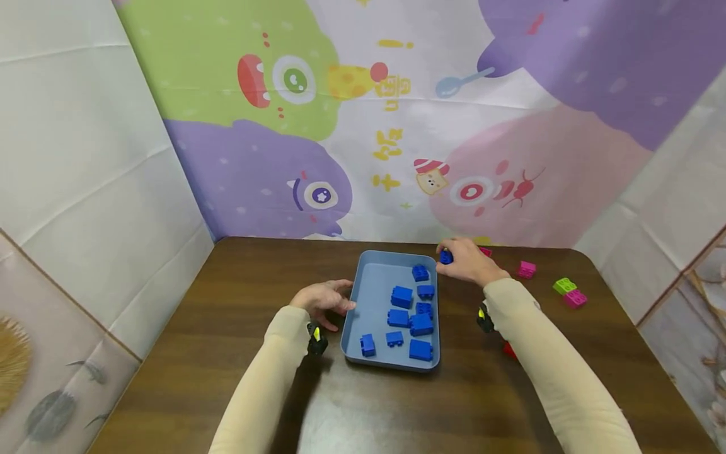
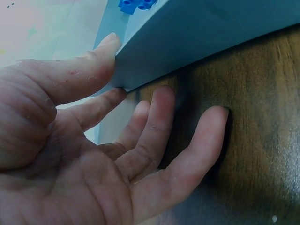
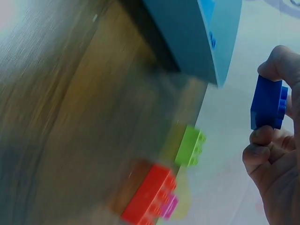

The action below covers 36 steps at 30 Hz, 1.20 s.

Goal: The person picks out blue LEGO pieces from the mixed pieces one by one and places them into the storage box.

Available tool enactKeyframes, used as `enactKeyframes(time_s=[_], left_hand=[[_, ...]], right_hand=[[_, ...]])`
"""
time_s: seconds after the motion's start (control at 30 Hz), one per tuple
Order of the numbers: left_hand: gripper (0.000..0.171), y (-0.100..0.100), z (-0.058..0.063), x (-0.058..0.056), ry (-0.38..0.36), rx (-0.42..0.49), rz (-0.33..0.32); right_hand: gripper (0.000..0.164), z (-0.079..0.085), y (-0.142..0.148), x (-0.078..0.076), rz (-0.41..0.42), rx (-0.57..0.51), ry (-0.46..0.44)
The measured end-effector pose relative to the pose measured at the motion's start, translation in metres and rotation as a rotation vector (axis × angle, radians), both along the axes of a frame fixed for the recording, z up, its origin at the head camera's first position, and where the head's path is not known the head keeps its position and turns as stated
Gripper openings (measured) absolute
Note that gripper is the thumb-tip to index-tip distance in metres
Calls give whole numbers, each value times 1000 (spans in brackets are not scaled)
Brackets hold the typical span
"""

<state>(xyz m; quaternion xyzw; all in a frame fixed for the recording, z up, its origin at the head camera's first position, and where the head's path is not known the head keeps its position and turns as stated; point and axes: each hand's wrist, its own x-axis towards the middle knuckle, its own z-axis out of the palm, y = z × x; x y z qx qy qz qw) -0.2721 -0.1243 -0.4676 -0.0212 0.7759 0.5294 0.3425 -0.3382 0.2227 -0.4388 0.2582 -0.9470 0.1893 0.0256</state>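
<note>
My right hand [image 1: 465, 260] pinches a blue toy building brick [image 1: 446, 256] between thumb and fingertips, just beyond the tray's right rim near the far corner. In the right wrist view this brick [image 3: 267, 102] is held in the air, its studs facing the palm. My left hand [image 1: 325, 301] is at the left side of the blue-grey tray [image 1: 371, 277]. Seen from the left wrist, the thumb touches the tray wall [image 2: 159, 47] and the other fingers are loosely bent near its base. Several blue bricks [image 1: 401, 297] lie scattered inside the tray, mostly toward the right.
Right of the tray, a pink brick [image 1: 526, 270] lies on the wooden table [image 1: 227, 284], with a lime green brick [image 1: 564, 285] beside another pink one [image 1: 575, 299]. A red brick [image 1: 510, 350] is partly hidden by the right sleeve. A cartoon-printed cloth [image 1: 386, 208] hangs behind the table.
</note>
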Motion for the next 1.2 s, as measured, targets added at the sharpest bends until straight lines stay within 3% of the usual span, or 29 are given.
enactKeyframes(time_s=[0.33,0.57,1.2], left_hand=[[71,-2,-3,-2,-7,1,10],[71,-1,0,0,-5,4,20],[71,-1,-1,-2,-17,-17,27]], right_hand=[[39,0,-50,-6,32,70,-65],[39,-12,-82,-5,85,121,-111],[38,-36,-132,4,115,195,-182]])
